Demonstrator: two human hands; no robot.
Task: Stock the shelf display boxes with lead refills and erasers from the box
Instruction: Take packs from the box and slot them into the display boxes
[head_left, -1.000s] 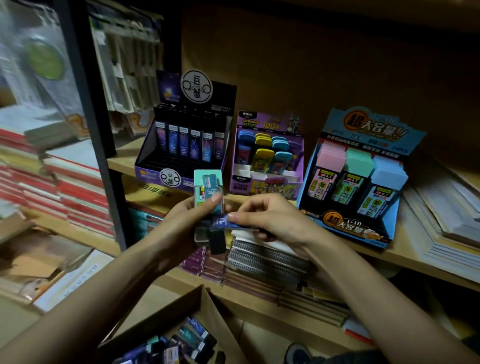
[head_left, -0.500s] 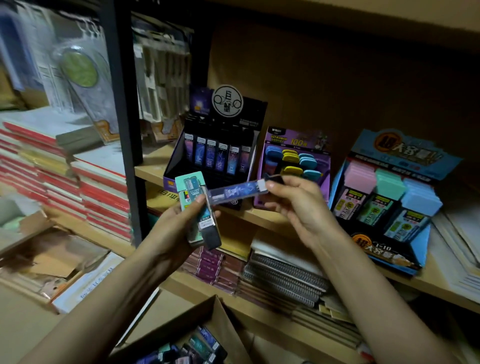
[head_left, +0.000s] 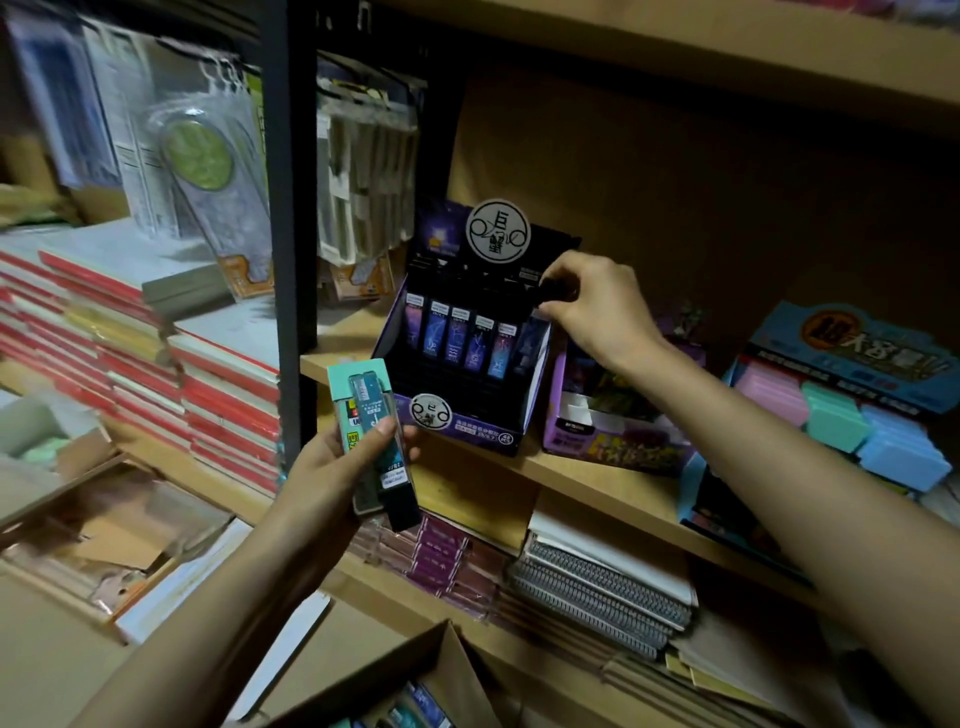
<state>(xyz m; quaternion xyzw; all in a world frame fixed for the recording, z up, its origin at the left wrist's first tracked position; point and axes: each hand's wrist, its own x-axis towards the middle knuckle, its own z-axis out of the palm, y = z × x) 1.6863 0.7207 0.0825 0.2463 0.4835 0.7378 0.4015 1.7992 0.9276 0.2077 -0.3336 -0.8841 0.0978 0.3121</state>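
The blue display box (head_left: 852, 343) header reads "大容".

Teal pack (head_left: 359, 387); purple-and-black display box (head_left: 470, 434); pink, mint, blue erasers (head_left: 834, 423).

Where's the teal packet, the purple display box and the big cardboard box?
teal packet (head_left: 357, 371): head view, on its top end.
purple display box (head_left: 470, 434): head view, on its front wall, right of the round logo.
cardboard box (head_left: 415, 667): head view, on its raised flap.
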